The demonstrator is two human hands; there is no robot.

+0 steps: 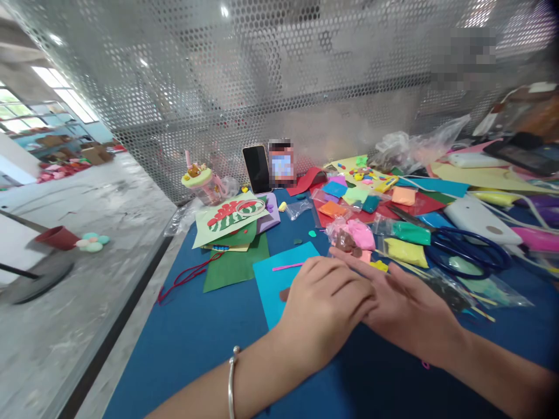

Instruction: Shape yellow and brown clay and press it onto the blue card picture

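Left hand (pixel 325 302) lies palm down over the right hand (pixel 404 305), both flat on a cyan paper sheet (pixel 279 279) at the blue table (pixel 187 343); whether either holds anything, cannot tell. Just beyond the fingertips, clear bags hold pink clay (pixel 361 234), yellow clay (pixel 406 252), green clay (pixel 410 233). Blue-handled scissors (pixel 463 247) lie right.

Two hands, the left hand (pixel 325 302) and the right hand (pixel 408 308), one phone (pixel 257 169), one pair of blue scissors (pixel 463 247) and one silver bracelet (pixel 231 381) show on the desk (pixel 192 337).
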